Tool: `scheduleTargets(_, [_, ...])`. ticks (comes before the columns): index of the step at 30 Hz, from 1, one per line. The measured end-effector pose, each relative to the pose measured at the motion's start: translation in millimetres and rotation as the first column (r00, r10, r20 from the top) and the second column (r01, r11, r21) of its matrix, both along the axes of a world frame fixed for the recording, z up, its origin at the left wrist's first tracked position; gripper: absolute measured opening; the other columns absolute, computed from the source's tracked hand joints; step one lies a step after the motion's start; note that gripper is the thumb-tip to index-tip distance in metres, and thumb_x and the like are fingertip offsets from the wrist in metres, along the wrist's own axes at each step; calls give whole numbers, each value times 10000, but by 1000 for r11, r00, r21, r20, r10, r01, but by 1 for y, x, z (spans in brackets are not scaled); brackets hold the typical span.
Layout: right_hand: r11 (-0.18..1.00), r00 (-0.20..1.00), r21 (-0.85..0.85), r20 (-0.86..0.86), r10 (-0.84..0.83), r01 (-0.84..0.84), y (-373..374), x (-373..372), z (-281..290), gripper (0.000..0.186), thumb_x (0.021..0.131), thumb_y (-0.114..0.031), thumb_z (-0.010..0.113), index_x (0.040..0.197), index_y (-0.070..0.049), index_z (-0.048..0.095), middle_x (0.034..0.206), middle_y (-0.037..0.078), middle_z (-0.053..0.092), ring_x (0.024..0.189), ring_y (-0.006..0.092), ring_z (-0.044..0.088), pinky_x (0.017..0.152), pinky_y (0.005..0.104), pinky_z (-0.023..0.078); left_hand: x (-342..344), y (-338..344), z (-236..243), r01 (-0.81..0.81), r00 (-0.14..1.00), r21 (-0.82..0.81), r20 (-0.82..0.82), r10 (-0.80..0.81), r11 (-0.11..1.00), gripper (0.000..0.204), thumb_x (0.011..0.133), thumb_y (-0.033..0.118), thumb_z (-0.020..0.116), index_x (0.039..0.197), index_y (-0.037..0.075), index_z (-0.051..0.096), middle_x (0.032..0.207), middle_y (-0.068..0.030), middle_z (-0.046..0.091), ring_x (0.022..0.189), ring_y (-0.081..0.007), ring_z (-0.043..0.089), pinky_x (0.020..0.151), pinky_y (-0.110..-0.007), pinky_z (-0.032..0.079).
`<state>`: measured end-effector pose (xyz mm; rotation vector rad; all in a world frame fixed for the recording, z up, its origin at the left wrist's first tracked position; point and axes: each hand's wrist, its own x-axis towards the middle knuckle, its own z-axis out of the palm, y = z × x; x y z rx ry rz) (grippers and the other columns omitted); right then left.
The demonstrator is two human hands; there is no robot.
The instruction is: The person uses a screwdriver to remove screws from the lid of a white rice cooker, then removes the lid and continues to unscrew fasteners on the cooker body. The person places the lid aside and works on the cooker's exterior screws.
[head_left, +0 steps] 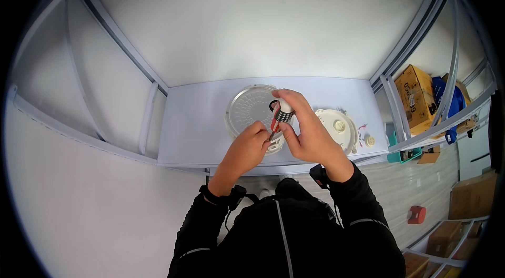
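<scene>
My right hand (307,130) grips a screwdriver (282,114) with a white, black and red handle, held steeply over a round metal plate (244,107) with a dimpled pattern. My left hand (247,147) has its fingers closed by the screwdriver's shaft at the plate's near right edge, where a small white fitting (275,146) shows; what those fingers hold is hidden. To the right lie a round cream plastic piece (331,121) with a raised centre, thin red wires (362,133) and a small cream round part (370,140).
The pale worktop (194,125) is framed by metal rails and white panels. At the right, past the rails, are cardboard boxes (413,94), a blue bag (442,91) and a teal crate (402,154). A red stool (416,215) stands on the floor at lower right.
</scene>
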<state>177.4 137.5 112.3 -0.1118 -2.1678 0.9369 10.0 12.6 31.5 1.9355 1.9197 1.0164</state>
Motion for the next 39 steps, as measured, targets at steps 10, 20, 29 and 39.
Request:
scheduleTargets(10, [994, 1000, 110, -8, -15, 16, 1, 2, 3, 657, 893, 86, 652, 1524, -30, 509, 1455, 228, 557, 1276, 413, 615, 1040, 434, 537, 6, 1, -4, -106, 980, -35, 168, 110, 994, 124, 856, 9, 749, 970, 7, 700, 1029, -108, 650, 976, -345, 675, 819, -451, 560])
scheduleTargets(20, [994, 999, 103, -15, -46, 47, 1, 3, 1, 634, 902, 68, 681, 1509, -40, 534, 1431, 228, 565, 1278, 417, 606, 1061, 439, 518, 6, 2, 1, -71, 993, -28, -91, 68, 997, 139, 903, 86, 759, 1007, 24, 692, 1092, -93, 638, 1010, -331, 667, 857, -457, 567])
scheduleTargets(29, [995, 993, -59, -85, -81, 76, 0, 4, -2, 631, 896, 68, 700, 1496, -24, 528, 1395, 226, 599, 1242, 406, 614, 1065, 431, 503, 8, 4, -1, -67, 986, -19, -156, 63, 998, 164, 954, 106, 729, 1044, -4, 649, 1122, -121, 615, 1019, -368, 651, 863, -478, 555])
scheduleTargets(39, [982, 948, -155, -281, -148, 108, 15, 13, -15, 646, 928, 80, 684, 1534, -24, 484, 1409, 200, 578, 1178, 268, 647, 1005, 376, 536, 6, 4, -10, -95, 995, 79, 38, 92, 992, 109, 943, 26, 705, 1039, 3, 658, 1114, -140, 623, 982, -376, 663, 836, -441, 572])
